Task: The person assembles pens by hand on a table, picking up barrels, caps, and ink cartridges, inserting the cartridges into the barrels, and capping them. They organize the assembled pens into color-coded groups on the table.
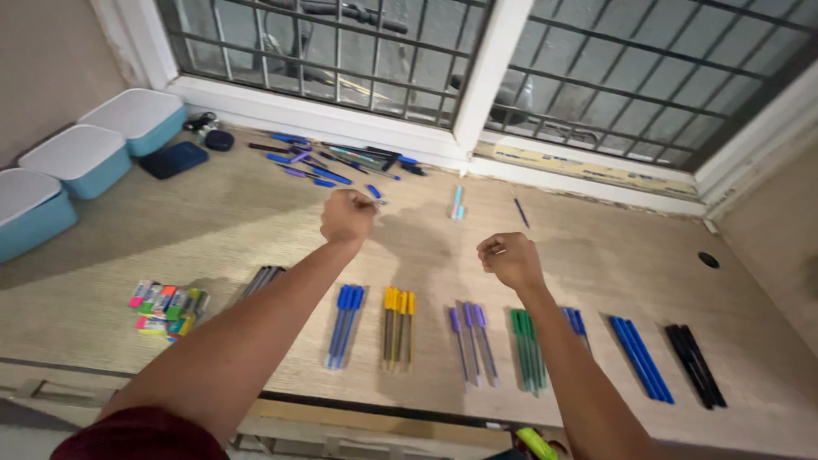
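- Head view, looking down: both arms are stretched out over the wooden surface (213, 247), and both hands are curled into fists.
- Left hand (347, 216) is balled tight, fingers pressed together, hovering above the middle of the surface; I cannot tell whether anything is inside it.
- Right hand (509, 260) is closed too, with something small and pale seemingly nipped at the fingertips, too small to name.
- Along the near edge sit sorted rows: grey pens (262, 279), blue pens (344, 325), yellow pens (398, 326), purple pens (470, 341), green pens (528, 349), long blue pens (641, 358) and black pens (695, 365).
- By the far edge, under the window (477, 77), lies the unsorted heap of pens (328, 162).
- To do this well, I judge each pick should be gripped mid-barrel and laid parallel in its colour row, tips aligned.
- Packages: small bright erasers (166, 308) in pink, green and orange wrappers at the near left; three teal boxes (85, 158) with white lids along the left edge; a dark blue pouch (174, 159) beside them.
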